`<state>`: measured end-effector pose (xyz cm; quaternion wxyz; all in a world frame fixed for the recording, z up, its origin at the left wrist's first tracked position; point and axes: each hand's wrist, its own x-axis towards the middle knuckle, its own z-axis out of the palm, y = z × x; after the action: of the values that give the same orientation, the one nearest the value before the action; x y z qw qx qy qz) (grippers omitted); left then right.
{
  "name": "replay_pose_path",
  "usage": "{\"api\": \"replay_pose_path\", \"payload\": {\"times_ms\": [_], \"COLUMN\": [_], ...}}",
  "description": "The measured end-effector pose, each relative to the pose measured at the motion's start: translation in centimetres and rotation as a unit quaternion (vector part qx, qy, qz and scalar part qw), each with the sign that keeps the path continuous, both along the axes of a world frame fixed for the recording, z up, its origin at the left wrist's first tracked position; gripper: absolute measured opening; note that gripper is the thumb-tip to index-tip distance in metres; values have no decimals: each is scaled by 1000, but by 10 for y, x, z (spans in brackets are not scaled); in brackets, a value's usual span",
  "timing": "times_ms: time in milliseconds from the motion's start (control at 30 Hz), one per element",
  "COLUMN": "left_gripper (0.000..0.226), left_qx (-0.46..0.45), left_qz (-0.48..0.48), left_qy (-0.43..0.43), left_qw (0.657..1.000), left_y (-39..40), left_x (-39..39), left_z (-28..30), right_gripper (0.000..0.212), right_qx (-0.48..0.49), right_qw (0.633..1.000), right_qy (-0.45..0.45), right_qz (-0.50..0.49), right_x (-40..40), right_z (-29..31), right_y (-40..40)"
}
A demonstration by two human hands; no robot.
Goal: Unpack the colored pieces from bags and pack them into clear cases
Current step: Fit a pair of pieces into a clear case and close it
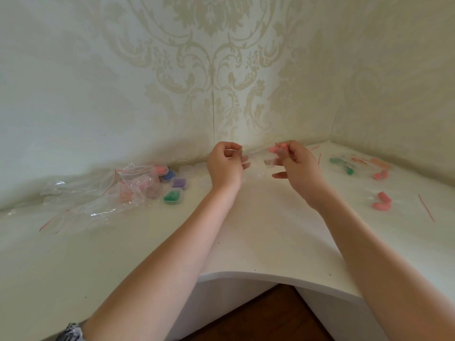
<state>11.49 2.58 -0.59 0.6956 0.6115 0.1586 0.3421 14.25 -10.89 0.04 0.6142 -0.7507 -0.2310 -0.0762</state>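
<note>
1. Pink pieces (277, 149) sit at the fingertips of the right hand (296, 166), just above the middle of the frame; they seem to lie inside a small clear bag (256, 156) that stretches between the two hands, though the film is faint and blurred.
2. Right hand: thumb and forefinger are curled and pinch the bag's right end with the pink pieces, while the lower fingers point left, straighter.
3. Left hand (225, 166): fingers are curled, pinching the bag's left end; both hands are raised above the bench (258, 230) and are near each other but not touching.
4. Left of the hands, at mid-left of the frame, small clear cases rest on the bench: one with a green piece (173, 196), one purple (179, 183), one blue (168, 175) and one pink (161, 169).
5. Two further clear cases (193, 168) stand by the wall, just left of the left hand; what they contain I cannot tell.
6. Crumpled bags (98, 200) with red seal lines spread across the left of the bench, touching the filled cases.
7. At the right of the frame lie more pieces on the bench: green ones (343, 166), orange ones (369, 161) and pink ones (381, 175) near the wall, and another pink pair (381, 200) lower down.
8. A red strip (426, 211) lies at the far right.
</note>
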Motion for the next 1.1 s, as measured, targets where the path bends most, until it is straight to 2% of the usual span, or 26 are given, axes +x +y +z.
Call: {"api": "replay_pose_path", "payload": {"times_ms": [100, 200, 300, 400, 500, 567, 633, 733, 800, 833, 867, 933, 967, 1033, 1100], "left_gripper": [26, 33, 38, 39, 36, 32, 31, 25, 19, 23, 27, 30, 27, 23, 31], "left_qx": [75, 217, 257, 285, 331, 393, 481, 582, 627, 664, 705, 772, 789, 782, 774], "left_qz": [67, 156, 199, 192, 216, 219, 207, 227, 260, 276, 270, 168, 86, -33, -52], "left_qy": [-14, 17, 47, 85, 155, 212, 276, 316, 284, 224, 146, 23, 22, 123, 211], "left_qw": [995, 963, 945, 935, 906, 868, 805, 714, 677, 658, 639, 613, 608, 610, 595], "left_y": [9, 32, 56, 88, 127, 145, 150, 143, 134, 130, 126, 111, 102, 84, 77], "left_x": [-1, -5, -18, -37, -64, -77, -85, -88, -86, -84, -78, -66, -60, -53, -45], "left_z": [-1, 4, 26, 43, 41, 34, 28, 22, 25, 26, 28, 32, 31, 20, 2], "right_gripper": [18, 20, 18, 16, 25, 29, 31, 30, 22, 18, 15, 18, 20, 21, 19], "right_qx": [70, 72, 56, 33, 2, -28, -45, -33, -15, -10, -11, -31, -46, -72, -84], "right_qw": [996, 995, 996, 997, 999, 999, 998, 996, 992, 991, 990, 991, 992, 994, 994], "right_qy": [39, 41, 47, 42, 35, 40, 50, 87, 121, 133, 139, 127, 112, 85, 61], "right_qz": [-28, -58, -53, -54, -35, -20, -9, 4, 19, 30, 37, 35, 29, 20, 26], "right_x": [3, 8, 8, 7, 3, 0, -2, -2, -2, -3, -3, -2, -1, 3, 4], "right_z": [2, -1, -5, -6, -5, -5, -5, -4, -4, -5, -6, -8, -9, -12, -14], "right_y": [-5, -8, -4, -6, -5, -2, -1, -2, -3, -2, 0, 3, 3, 1, -1]}}
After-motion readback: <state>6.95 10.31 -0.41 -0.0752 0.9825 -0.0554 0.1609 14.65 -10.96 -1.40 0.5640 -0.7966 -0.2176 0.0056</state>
